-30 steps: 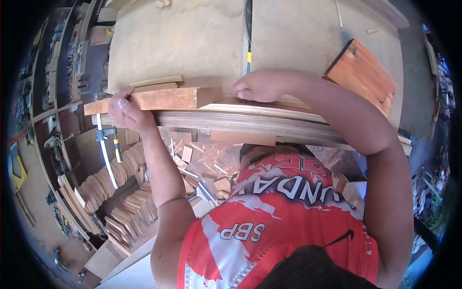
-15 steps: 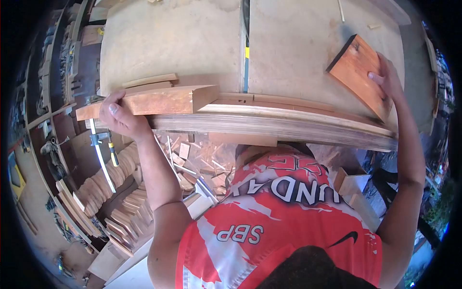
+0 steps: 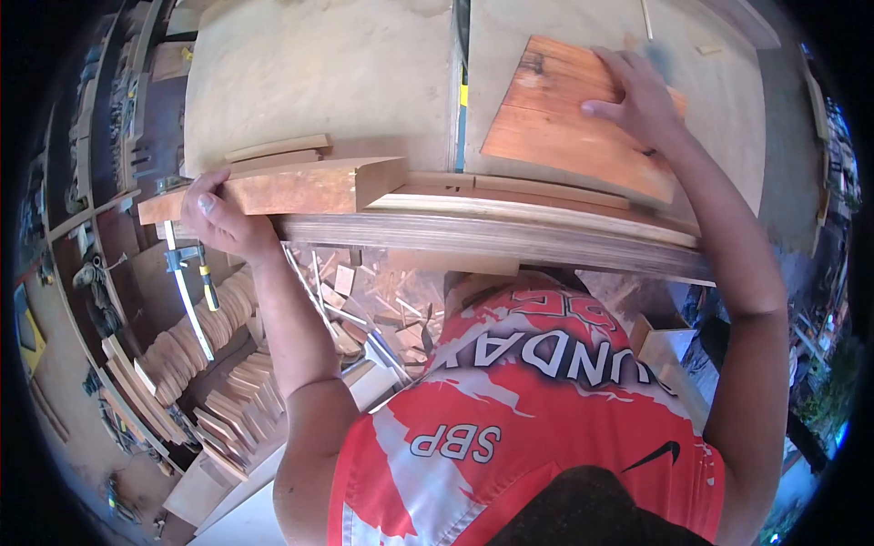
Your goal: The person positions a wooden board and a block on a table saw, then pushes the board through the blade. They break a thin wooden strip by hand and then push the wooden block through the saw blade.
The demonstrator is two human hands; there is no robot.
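Note:
My left hand (image 3: 223, 218) is wrapped round the left part of a thick wooden block (image 3: 300, 193), which lies along the near edge of the workbench (image 3: 319, 73). Its thumb presses the block's front face, and the fingers reach over the top. At the right, my right hand (image 3: 642, 102) grips a reddish-brown wooden board (image 3: 564, 118) by its right side, thumb on the broad face. That face is turned up toward me and shows dark knots. Part of the board's right end is hidden under my hand.
Thin wood strips (image 3: 537, 193) lie along the bench's near edge. A bar clamp (image 3: 187, 273) hangs at the left corner. Below are wood offcuts (image 3: 341, 282) and stacked curved wooden pieces (image 3: 205, 318). A long groove (image 3: 462, 109) crosses the bench top.
My right hand has brought the board leftward across the bench and turned it, so more of its broad face shows. My left hand stays on the block.

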